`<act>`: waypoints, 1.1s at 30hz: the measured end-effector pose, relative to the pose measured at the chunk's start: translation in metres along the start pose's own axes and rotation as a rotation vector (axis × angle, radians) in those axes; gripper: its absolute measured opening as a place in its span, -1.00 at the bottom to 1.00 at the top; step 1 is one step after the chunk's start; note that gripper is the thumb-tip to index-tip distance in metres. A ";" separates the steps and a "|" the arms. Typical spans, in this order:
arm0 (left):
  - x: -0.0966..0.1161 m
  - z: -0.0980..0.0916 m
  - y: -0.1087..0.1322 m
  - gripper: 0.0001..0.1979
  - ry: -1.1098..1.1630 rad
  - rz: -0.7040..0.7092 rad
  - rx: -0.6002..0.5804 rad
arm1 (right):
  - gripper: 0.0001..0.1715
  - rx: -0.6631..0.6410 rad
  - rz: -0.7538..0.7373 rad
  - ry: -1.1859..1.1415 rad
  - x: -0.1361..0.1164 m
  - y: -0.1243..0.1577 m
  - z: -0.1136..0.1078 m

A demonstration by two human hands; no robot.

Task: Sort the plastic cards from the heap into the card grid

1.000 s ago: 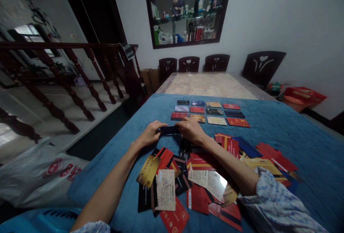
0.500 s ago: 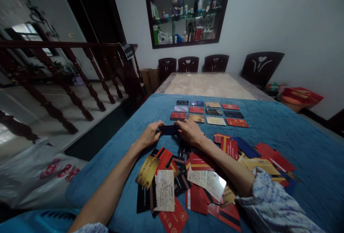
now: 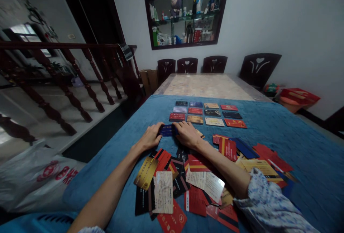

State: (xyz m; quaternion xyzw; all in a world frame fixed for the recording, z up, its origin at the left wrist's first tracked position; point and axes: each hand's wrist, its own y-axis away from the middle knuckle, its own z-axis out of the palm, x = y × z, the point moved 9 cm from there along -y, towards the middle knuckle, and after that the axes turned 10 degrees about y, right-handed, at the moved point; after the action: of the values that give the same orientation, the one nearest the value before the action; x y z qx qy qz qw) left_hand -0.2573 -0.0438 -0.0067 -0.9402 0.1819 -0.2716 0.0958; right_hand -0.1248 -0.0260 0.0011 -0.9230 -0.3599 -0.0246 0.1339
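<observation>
While my left hand (image 3: 150,138) and right hand (image 3: 188,134) pinch the ends of a dark blue plastic card (image 3: 167,130) in narrow fingers, I'm laying it (I judge) on the blue-clothed worktop (image 3: 268,125), just nearside of the grid of coloured cards (image 3: 208,113); next calls for squaring it, then release.

The table (image 3: 206,84), bare pale stone at its far end, carries a blue cloth (image 3: 282,125) over its near part, and on the cloth lie three neat rows of cards (image 3: 195,111), a dark blue card (image 3: 167,130) just nearer than the rows, and nearer again a loose overlapping heap of cards (image 3: 163,190).
</observation>
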 end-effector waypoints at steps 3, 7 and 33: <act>-0.001 -0.001 0.000 -0.52 -0.005 -0.007 0.010 | -0.37 0.005 0.002 0.006 0.000 0.000 -0.002; -0.001 -0.003 0.000 -0.48 0.006 0.006 0.022 | -0.39 0.014 0.001 0.004 0.000 0.000 -0.003; 0.019 -0.016 -0.011 -0.49 -0.142 0.103 0.039 | -0.45 0.066 -0.023 0.021 0.013 -0.003 -0.029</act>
State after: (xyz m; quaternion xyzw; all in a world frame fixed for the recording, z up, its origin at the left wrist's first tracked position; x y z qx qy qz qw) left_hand -0.2479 -0.0423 0.0187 -0.9444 0.2175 -0.2027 0.1406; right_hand -0.1157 -0.0232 0.0315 -0.9136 -0.3698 -0.0240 0.1676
